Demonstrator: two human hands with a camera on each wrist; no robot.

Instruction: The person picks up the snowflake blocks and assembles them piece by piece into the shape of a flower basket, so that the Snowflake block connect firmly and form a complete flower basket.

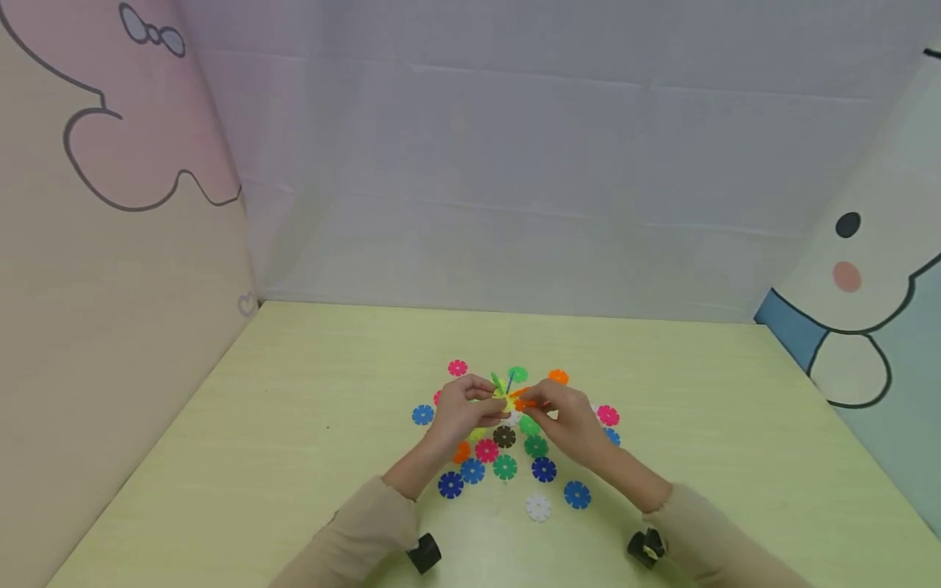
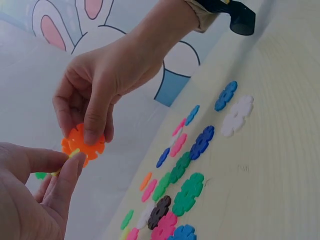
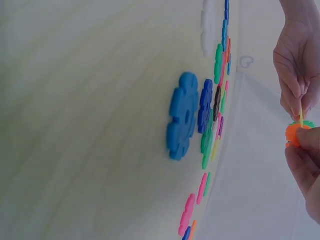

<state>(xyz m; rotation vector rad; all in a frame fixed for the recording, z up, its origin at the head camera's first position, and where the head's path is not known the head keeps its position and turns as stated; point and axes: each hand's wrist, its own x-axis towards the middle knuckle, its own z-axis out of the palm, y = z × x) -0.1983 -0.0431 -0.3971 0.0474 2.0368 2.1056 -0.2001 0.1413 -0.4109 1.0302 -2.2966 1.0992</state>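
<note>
My left hand [image 1: 465, 411] pinches a yellow notched plastic disc [image 3: 301, 116] between thumb and fingers, above the table. Facing it, my right hand [image 1: 568, 419] grips an orange notched disc [image 2: 84, 142] by its edge. The orange disc meets the yellow one at an angle; whether their slots are fully pushed together I cannot tell. A green piece [image 1: 497, 381] and a blue piece [image 1: 510, 382] stick up around the yellow disc in the head view. Fingers hide much of the yellow disc.
Several loose flower-shaped discs lie flat below the hands, among them a black one [image 1: 504, 437], a white one [image 1: 538, 507] and a blue one [image 1: 577, 495]. The pale table [image 1: 309, 457] meets a cloth backdrop [image 1: 478, 188] behind and printed panels on both sides.
</note>
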